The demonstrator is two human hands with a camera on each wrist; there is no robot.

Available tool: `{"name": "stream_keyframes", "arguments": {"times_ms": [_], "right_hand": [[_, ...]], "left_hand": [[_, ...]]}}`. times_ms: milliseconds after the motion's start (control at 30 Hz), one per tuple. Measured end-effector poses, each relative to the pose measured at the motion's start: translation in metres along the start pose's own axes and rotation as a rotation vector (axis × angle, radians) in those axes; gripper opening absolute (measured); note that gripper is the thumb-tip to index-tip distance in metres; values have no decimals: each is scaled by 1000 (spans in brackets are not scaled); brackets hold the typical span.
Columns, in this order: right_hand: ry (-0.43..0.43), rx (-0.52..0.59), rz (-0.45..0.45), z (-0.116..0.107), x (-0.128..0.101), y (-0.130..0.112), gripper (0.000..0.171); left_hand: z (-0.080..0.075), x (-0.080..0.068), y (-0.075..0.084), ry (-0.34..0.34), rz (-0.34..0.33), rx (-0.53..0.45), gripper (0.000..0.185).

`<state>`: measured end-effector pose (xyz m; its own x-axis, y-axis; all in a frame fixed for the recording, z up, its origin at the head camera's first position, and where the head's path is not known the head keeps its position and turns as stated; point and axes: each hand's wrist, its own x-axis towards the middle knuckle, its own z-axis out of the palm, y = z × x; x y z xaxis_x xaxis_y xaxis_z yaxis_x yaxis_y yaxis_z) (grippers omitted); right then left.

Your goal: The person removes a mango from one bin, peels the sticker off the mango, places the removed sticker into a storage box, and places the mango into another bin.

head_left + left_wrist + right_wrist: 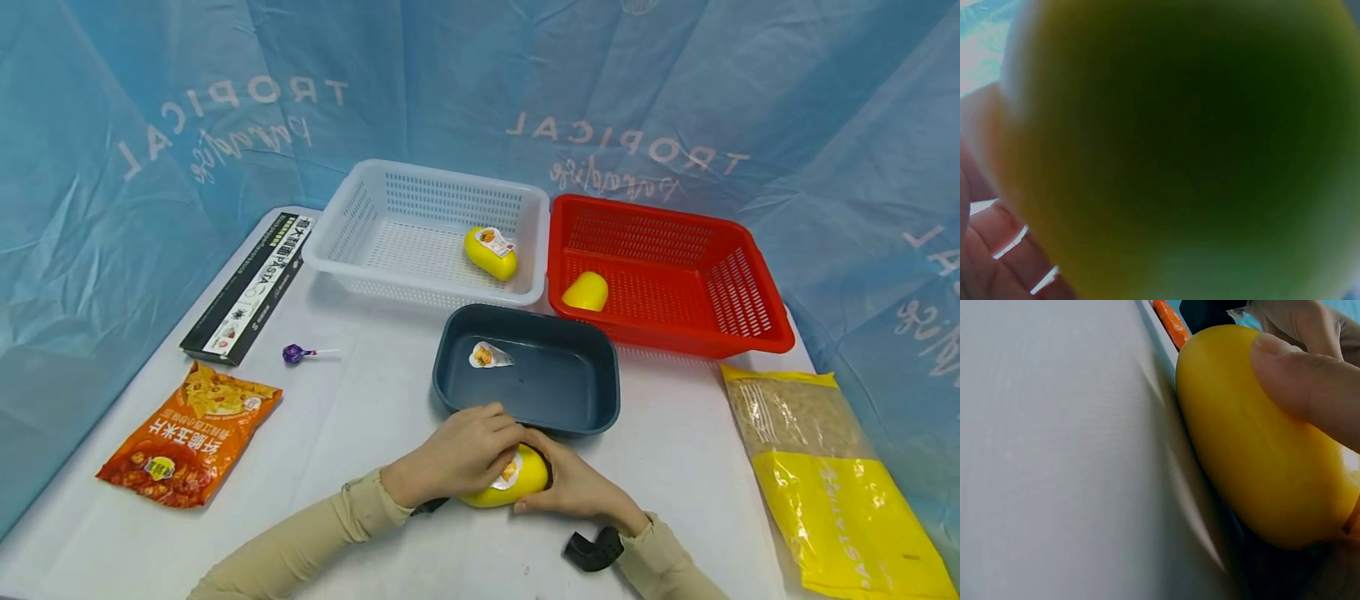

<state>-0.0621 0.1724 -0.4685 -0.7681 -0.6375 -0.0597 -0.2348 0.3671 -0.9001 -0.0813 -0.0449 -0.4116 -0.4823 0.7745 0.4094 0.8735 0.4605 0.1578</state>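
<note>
Left hand [465,450] I have bent over the mango [534,477], fingertips partly tucked from view; left wrist feed is all blurred fruit, so I can't tell if it grips or just presses. Right hand [577,483] I have curved round the other end, thumb on the near side, holding that mango low over the table [360,442], just on the near side of the dark tray. A label [510,472] shows on the mango between the two hands. Step in hand, my read: getting that label fixed on the skin. Quick sweep from the left: orange chip bag [191,437], black pasta box [251,292], purple lollipop [292,355], white basket [420,237] with a second mango [489,260] inside, label showing. Then the dark tray [566,379] with one loose label [487,356] in it, the red basket [660,287] with a third mango [587,292], no label on the side I see, and the yellow bag [847,500] far right. Next move, I'd judge: keep the right hand's hold firm, smooth the label edges with the left, then lift the mango clear without rubbing the label; which basket, I can't say.
</note>
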Motion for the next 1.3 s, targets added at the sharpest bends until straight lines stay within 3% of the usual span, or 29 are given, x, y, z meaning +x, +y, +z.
{"name": "stream_keyframes", "arguments": {"times_ms": [233,533,800,967,1300], "right_hand": [[-6,6,13,-1,0,1,87],[-5,-15,26,-3,-2,2,98],[-20,-17,2,-1,2,-1,77],[-35,-25,-11,-2,3,-1,67],[-29,-74,5,-2,4,-3,73]], "left_hand": [[2,1,1,6,-10,-67,15],[-11,3,-1,13,-67,-292,15],[-21,4,-5,-163,-33,-265,20],[-22,3,-8,-131,-3,-234,9],[-24,3,-14,-85,53,-235,11]]}}
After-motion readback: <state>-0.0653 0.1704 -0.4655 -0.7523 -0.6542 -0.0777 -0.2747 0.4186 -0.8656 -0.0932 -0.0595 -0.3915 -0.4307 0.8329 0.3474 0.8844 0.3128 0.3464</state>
